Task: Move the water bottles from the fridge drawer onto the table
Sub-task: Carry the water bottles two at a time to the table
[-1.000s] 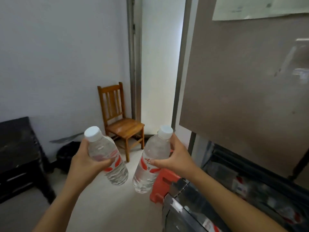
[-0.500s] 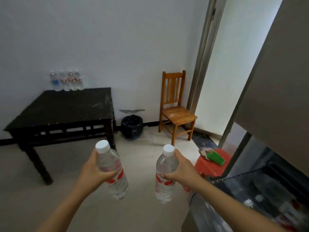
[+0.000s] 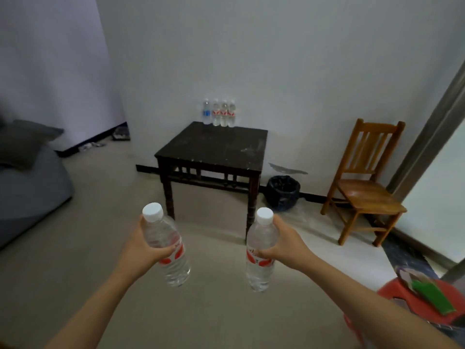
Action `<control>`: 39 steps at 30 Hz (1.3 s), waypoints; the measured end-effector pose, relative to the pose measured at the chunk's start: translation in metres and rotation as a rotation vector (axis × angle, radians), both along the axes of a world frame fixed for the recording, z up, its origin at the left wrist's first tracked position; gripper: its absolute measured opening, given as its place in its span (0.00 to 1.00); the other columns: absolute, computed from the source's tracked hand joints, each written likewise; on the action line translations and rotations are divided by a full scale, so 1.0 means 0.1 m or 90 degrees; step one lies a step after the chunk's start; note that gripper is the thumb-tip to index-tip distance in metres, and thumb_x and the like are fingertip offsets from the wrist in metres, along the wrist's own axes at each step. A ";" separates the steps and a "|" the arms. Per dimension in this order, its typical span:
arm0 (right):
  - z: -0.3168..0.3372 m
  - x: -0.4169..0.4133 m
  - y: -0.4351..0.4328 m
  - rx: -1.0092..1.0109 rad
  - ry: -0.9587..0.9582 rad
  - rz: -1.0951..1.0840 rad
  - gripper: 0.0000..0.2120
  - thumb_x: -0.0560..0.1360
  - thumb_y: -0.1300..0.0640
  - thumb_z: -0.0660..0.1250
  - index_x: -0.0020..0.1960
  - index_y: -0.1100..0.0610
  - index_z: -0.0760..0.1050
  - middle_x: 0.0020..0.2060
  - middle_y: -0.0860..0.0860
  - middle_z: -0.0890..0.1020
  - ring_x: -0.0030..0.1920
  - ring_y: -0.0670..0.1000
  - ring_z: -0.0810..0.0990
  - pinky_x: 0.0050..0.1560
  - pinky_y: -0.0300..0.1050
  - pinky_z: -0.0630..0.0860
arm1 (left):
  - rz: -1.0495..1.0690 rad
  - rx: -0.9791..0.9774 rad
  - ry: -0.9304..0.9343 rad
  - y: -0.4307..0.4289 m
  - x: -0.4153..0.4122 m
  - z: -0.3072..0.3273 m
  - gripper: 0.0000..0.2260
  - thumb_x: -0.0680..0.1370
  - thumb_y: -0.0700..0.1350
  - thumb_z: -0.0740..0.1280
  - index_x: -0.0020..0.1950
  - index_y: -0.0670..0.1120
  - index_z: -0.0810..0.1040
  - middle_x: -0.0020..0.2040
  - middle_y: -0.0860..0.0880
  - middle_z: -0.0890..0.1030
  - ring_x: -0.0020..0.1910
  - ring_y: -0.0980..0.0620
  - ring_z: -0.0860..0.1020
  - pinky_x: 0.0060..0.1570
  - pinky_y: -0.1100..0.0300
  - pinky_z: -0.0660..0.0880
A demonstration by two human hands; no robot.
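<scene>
Now, mid-carry. Left hand (image 3: 141, 248) wraps the left bottle (image 3: 168, 250) at its middle. Cap up, long axis tilted, cap leaning left. Right hand (image 3: 281, 244) grips the right bottle (image 3: 260, 250), near upright, cap up. Both are airborne, well short of the table (image 3: 214, 149). Best plan — level them and stand them by the row (image 3: 219, 113) at the table's far edge.

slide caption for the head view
Left hand holds one bottle, right hand a second bottle; four bottles stand on the table ahead.
</scene>
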State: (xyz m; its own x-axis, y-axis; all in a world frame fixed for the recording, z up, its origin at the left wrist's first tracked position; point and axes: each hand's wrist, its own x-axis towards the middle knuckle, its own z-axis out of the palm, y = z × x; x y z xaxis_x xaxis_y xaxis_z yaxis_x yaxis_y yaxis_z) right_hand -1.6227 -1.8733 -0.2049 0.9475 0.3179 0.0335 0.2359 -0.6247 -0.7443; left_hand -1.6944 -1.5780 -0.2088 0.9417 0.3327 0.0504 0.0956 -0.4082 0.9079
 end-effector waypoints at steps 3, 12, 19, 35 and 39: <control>-0.01 0.05 0.40 -0.020 -0.008 0.049 0.33 0.61 0.52 0.76 0.61 0.45 0.65 0.52 0.45 0.77 0.52 0.46 0.77 0.53 0.48 0.78 | 0.041 0.003 -0.006 0.30 -0.15 -0.01 0.37 0.55 0.52 0.79 0.60 0.50 0.69 0.51 0.50 0.79 0.49 0.52 0.79 0.50 0.54 0.76; 0.06 0.06 2.03 0.027 0.018 0.142 0.33 0.64 0.58 0.76 0.60 0.43 0.61 0.53 0.44 0.74 0.54 0.45 0.75 0.47 0.33 0.72 | 0.107 0.031 -0.021 1.78 -0.46 0.07 0.31 0.61 0.42 0.80 0.59 0.51 0.69 0.48 0.53 0.79 0.46 0.55 0.78 0.43 0.62 0.73; 0.03 0.09 2.97 0.040 0.022 0.168 0.35 0.63 0.56 0.77 0.60 0.40 0.60 0.51 0.43 0.75 0.54 0.47 0.75 0.50 0.40 0.75 | 0.138 0.043 -0.038 2.69 -0.52 0.05 0.30 0.63 0.39 0.78 0.60 0.50 0.68 0.48 0.52 0.78 0.43 0.61 0.77 0.40 0.67 0.71; -0.23 0.76 4.02 -0.029 0.047 0.241 0.34 0.64 0.56 0.76 0.63 0.44 0.62 0.53 0.46 0.75 0.53 0.47 0.76 0.51 0.41 0.77 | 0.174 0.008 0.018 3.51 -0.12 -0.23 0.28 0.64 0.38 0.77 0.57 0.51 0.68 0.45 0.58 0.78 0.41 0.63 0.77 0.42 0.62 0.75; -0.21 1.22 4.40 -0.024 0.028 0.277 0.31 0.63 0.57 0.75 0.62 0.46 0.65 0.52 0.47 0.77 0.51 0.48 0.78 0.52 0.46 0.78 | 0.201 0.034 0.028 3.75 0.19 -0.18 0.28 0.62 0.40 0.78 0.57 0.50 0.70 0.48 0.51 0.80 0.44 0.58 0.79 0.38 0.66 0.74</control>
